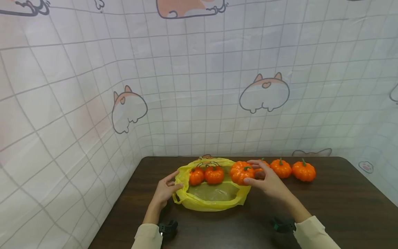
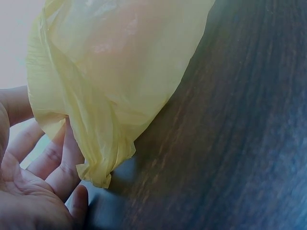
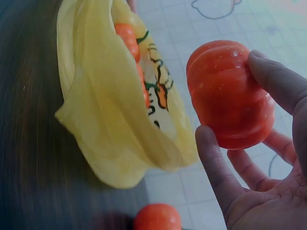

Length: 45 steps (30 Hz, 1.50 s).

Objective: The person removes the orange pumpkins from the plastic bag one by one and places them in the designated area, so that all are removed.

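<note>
A yellow plastic bag (image 1: pixel 205 206) lies on the table with its mouth spread toward me. Two small orange pumpkins (image 1: pixel 214 175) sit inside it, side by side. My left hand (image 1: pixel 164 191) holds the bag's left edge; in the left wrist view, some fingers (image 2: pixel 50 160) are partly behind the plastic. Over the right side of the bag's mouth, my right hand (image 1: pixel 268 179) grips another small pumpkin (image 1: pixel 242 173) with a green stem. The right wrist view shows this pumpkin (image 3: pixel 230 96) between thumb and fingers, apart from the bag (image 3: pixel 105 110).
Right of the bag, more small pumpkins (image 1: pixel 304 171) stand in a row near the back of the dark wooden table (image 1: pixel 339 207); one is partly hidden by my right hand. A white grid-patterned cloth (image 1: pixel 199 86) with cartoon animals hangs behind and at the sides.
</note>
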Each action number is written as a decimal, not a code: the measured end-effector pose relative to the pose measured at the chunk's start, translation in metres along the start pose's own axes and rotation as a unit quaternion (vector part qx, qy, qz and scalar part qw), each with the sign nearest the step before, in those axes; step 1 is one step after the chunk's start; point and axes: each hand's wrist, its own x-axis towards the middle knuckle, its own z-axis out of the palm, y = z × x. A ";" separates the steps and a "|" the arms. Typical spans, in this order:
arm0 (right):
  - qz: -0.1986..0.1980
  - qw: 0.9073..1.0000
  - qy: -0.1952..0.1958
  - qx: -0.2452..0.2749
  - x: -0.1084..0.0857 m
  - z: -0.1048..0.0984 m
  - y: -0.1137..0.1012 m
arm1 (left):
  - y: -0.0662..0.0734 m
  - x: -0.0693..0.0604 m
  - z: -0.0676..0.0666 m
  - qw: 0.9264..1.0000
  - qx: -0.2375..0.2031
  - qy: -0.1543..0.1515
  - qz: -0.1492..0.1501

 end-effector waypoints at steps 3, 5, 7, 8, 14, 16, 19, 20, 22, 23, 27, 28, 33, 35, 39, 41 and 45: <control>-0.003 1.000 0.006 -0.008 -0.005 -0.009 0.005 | 0.001 0.000 0.001 1.000 -0.001 -0.004 0.003; -0.003 1.000 0.011 -0.018 -0.008 -0.016 0.008 | 0.002 -0.001 0.001 1.000 -0.003 -0.006 0.003; 0.000 0.999 0.015 -0.028 -0.011 -0.023 0.009 | 0.000 0.000 0.000 1.000 -0.003 -0.007 0.002; 0.002 0.999 0.018 -0.033 -0.012 -0.027 0.010 | 0.000 -0.001 0.000 1.000 -0.003 -0.008 0.003; 0.007 0.997 0.043 -0.059 -0.014 -0.045 0.012 | 0.001 0.002 -0.001 1.000 -0.005 -0.015 0.003; 0.007 0.997 0.046 -0.061 -0.014 -0.048 0.014 | 0.001 0.002 -0.003 1.000 -0.008 -0.013 0.001; 0.008 0.997 0.042 -0.061 -0.011 -0.051 0.018 | 0.002 0.002 -0.005 1.000 -0.011 -0.013 0.003; 0.009 0.997 0.040 -0.062 -0.011 -0.052 0.020 | 0.003 0.002 -0.005 1.000 -0.013 -0.013 0.002; 0.015 0.997 0.038 -0.065 -0.010 -0.054 0.024 | 0.003 0.002 -0.006 1.000 -0.015 -0.015 0.003; 0.018 0.997 0.037 -0.067 -0.009 -0.054 0.025 | 0.003 0.003 -0.006 1.000 -0.015 -0.018 0.006; 0.031 0.996 0.034 -0.071 -0.009 -0.058 0.031 | 0.003 0.003 -0.005 1.000 -0.016 -0.019 0.004; 0.033 0.996 0.033 -0.072 -0.009 -0.059 0.032 | 0.002 0.003 -0.005 1.000 -0.015 -0.019 0.004; 0.044 0.996 0.029 -0.078 -0.010 -0.064 0.040 | 0.001 0.004 -0.004 1.000 -0.014 -0.021 0.005; 0.046 0.995 0.027 -0.082 -0.010 -0.065 0.042 | 0.001 0.005 -0.004 1.000 -0.013 -0.019 0.006; 0.055 0.994 0.020 -0.094 -0.011 -0.069 0.050 | -0.002 0.006 -0.002 1.000 -0.007 -0.012 0.003; 0.065 0.993 0.015 -0.094 -0.013 -0.072 0.056 | -0.003 0.006 -0.001 1.000 -0.003 -0.008 0.002; 0.073 0.994 -0.003 -0.080 -0.015 -0.075 0.066 | -0.004 0.005 0.002 1.000 0.005 0.000 0.001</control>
